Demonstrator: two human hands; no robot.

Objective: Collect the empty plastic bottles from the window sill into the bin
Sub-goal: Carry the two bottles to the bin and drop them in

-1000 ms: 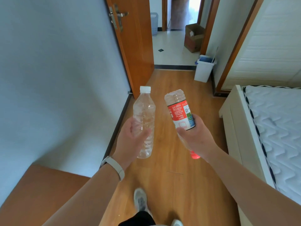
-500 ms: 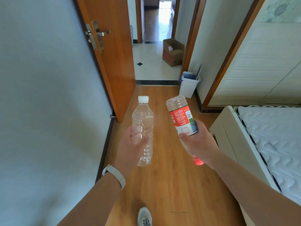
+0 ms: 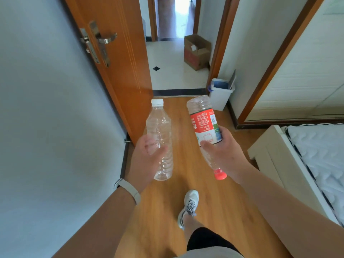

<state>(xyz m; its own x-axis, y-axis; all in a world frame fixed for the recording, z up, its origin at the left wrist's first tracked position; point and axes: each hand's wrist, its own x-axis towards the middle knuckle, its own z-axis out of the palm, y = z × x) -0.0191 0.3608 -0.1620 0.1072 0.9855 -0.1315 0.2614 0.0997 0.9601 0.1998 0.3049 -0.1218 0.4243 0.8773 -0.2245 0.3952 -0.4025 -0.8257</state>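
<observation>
The left hand is gripping a clear bottle, the right hand a labelled bottle; an early toss could miss the bin.

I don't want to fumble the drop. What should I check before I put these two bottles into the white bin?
1. The left hand grips the clear bottle, white cap up: ok.
2. The right hand grips the red-labelled bottle, red cap down: ok.
3. Both bottles look empty: ok.
4. The white bin stands ahead by the door frame, top open: ok.
5. The wooden floor up to the bin is unobstructed: ok.
6. Room left inside the bin: cannot tell.
</observation>
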